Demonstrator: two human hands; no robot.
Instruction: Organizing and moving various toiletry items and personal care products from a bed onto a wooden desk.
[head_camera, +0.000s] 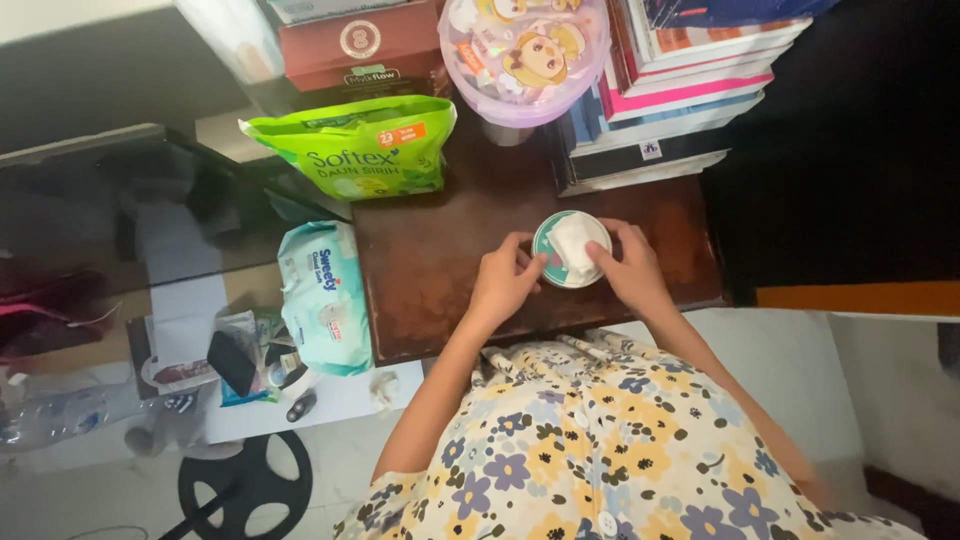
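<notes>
Round tub (571, 250) sits on the brown table (430, 280), right between your hands — left hand (503, 283) cups its left rim. Right hand (628, 268) is nearer the white pad (574, 243) on top — fingertips pinch its right edge.

Two hands – left (503, 282) and right (628, 268) – met at one round tin (570, 250). The worktop (430, 270) also carried one green packet (355, 148), one lilac tub (524, 55), and one book stack (680, 80).
</notes>
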